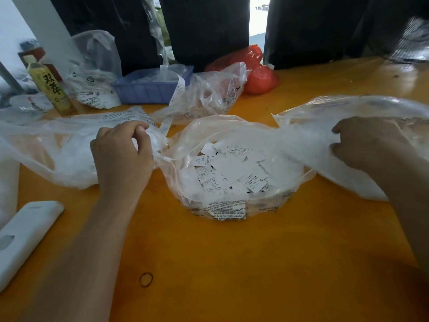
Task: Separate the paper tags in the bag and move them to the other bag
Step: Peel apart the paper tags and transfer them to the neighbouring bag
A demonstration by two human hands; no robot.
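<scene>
Middle bag point(234, 205) sits mouth-up, full of small white printed tags point(232, 169) (jumbled every direction). Left hand point(123, 154) pinches the left bag point(46, 147), right hand point(364, 142) grips the right bag point(348, 108).

Daylight glares white through the gap in the dark curtain point(258, 17) ahead of me. My counter point(232, 263) gleams softly, and the edges bend and blur.

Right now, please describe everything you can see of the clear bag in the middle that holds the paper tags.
The middle bag is thin clear plastic, open at the top, its rim rolled outward. It sits on the orange table, with small black print along its front. Inside lies a loose pile of white paper tags; some show the letters S or M. Neither hand is in it. The clear bags on both sides press against its rim.
</scene>
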